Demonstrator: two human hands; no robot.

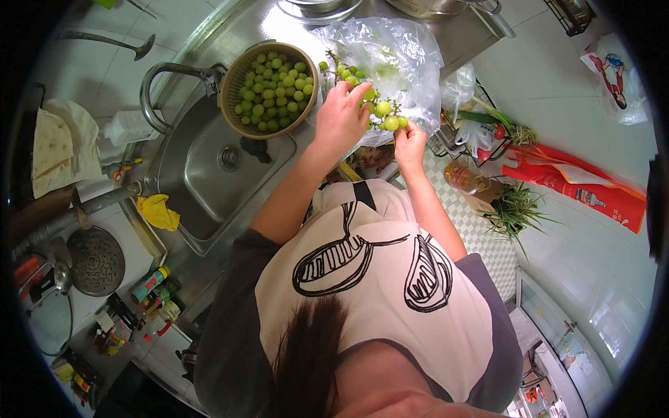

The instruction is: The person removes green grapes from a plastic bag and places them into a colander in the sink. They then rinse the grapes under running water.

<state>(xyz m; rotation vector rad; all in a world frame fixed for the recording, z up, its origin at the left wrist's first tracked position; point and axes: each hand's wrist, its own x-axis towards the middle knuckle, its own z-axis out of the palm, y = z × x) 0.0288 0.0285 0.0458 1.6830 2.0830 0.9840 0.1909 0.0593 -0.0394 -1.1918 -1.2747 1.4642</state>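
My left hand [342, 112] is curled around a bunch of green grapes [384, 108], its thumb and index finger on either side of the fruit. At the bunch's right end, the fingertips of my right hand [410, 142] pinch close to a grape. Underneath lies a crumpled clear plastic bag [407, 52]. More grapes on a bare-looking stem [334, 65] lie on the bag beyond my left hand. To the left, a brown plastic basket [226, 99] holds many loose green grapes [277, 94]. My left palm and part of the bunch are hidden.
The basket overhangs a steel sink [204, 177] with a curved faucet [157, 78]. Metal bowls [319, 6] and a pot [428, 8] stand at the counter's back. A yellow cloth [158, 211] hangs at the sink's left edge. Right of the counter is a vegetable rack [473, 125].
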